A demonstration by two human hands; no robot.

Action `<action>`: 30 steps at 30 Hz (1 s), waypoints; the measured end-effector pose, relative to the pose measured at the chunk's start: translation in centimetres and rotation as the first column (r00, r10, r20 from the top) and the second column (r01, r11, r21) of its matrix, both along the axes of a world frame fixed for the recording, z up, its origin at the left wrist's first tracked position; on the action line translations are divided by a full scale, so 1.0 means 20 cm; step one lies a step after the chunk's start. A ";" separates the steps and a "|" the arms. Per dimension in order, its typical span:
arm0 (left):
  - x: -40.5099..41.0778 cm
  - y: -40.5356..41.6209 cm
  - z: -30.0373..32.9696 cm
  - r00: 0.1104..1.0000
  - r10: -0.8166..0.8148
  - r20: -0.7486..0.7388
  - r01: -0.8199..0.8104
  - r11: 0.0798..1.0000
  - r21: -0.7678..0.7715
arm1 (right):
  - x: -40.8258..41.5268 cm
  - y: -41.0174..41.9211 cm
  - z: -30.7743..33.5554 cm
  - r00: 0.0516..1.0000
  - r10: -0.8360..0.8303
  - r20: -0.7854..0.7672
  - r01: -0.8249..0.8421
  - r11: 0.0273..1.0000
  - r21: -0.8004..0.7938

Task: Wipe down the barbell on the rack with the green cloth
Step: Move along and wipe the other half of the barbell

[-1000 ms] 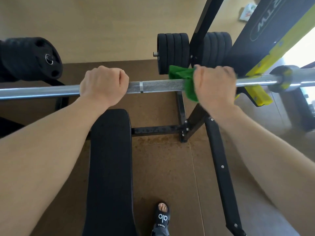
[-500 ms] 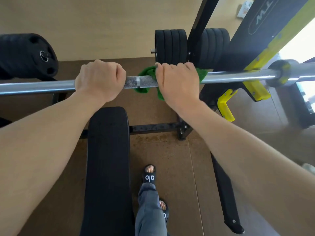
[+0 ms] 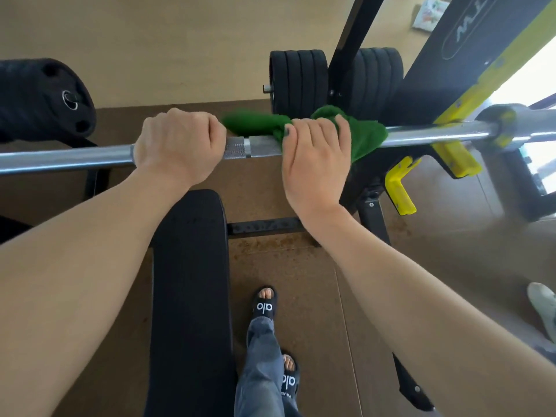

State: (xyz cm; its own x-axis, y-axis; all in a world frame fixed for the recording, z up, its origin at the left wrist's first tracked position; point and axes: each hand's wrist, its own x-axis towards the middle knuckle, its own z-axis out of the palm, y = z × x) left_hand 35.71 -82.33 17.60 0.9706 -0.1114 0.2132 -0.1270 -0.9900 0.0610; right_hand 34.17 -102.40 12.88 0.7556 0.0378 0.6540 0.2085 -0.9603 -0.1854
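Observation:
A steel barbell (image 3: 75, 158) runs across the view at chest height and rests on the rack's yellow hooks (image 3: 457, 158) at the right. My left hand (image 3: 180, 142) is wrapped around the bar near its knurled middle. To its right, my right hand (image 3: 316, 155) presses the green cloth (image 3: 365, 136) over the bar, fingers curled over the top. The cloth bunches out on both sides of that hand and hides the bar beneath it. A short knurled stretch (image 3: 255, 147) shows between my two hands.
A black bench pad (image 3: 189, 281) lies below the bar. Black weight plates (image 3: 298, 79) hang on a peg behind the rack upright (image 3: 355, 34), and another plate stack (image 3: 39, 97) sits at the far left. My sandalled feet (image 3: 264, 302) stand on the brown mat.
My right hand slid the green cloth leftward along the bar from near the rack hook towards my left hand. My left hand kept its grip. My feet stepped forward.

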 end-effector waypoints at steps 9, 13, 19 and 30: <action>0.01 0.01 -0.03 1.000 0.000 0.014 0.000 1.000 0.000 | 0.14 0.00 0.21 0.937 -0.130 -0.323 0.013 0.940 -0.340; 0.01 0.00 -0.01 0.999 0.041 -0.028 -0.041 0.999 0.002 | 0.26 -0.03 0.36 0.743 -0.054 -0.667 -0.182 0.943 -0.279; 0.01 0.00 -0.02 0.999 0.039 -0.011 -0.039 0.999 0.015 | 0.45 -0.02 0.41 0.067 0.004 -0.998 -0.081 0.997 -0.001; 0.01 0.01 -0.01 1.000 0.030 0.006 -0.030 0.999 0.014 | -0.08 0.06 -0.08 0.997 -0.033 -0.066 0.034 0.999 0.012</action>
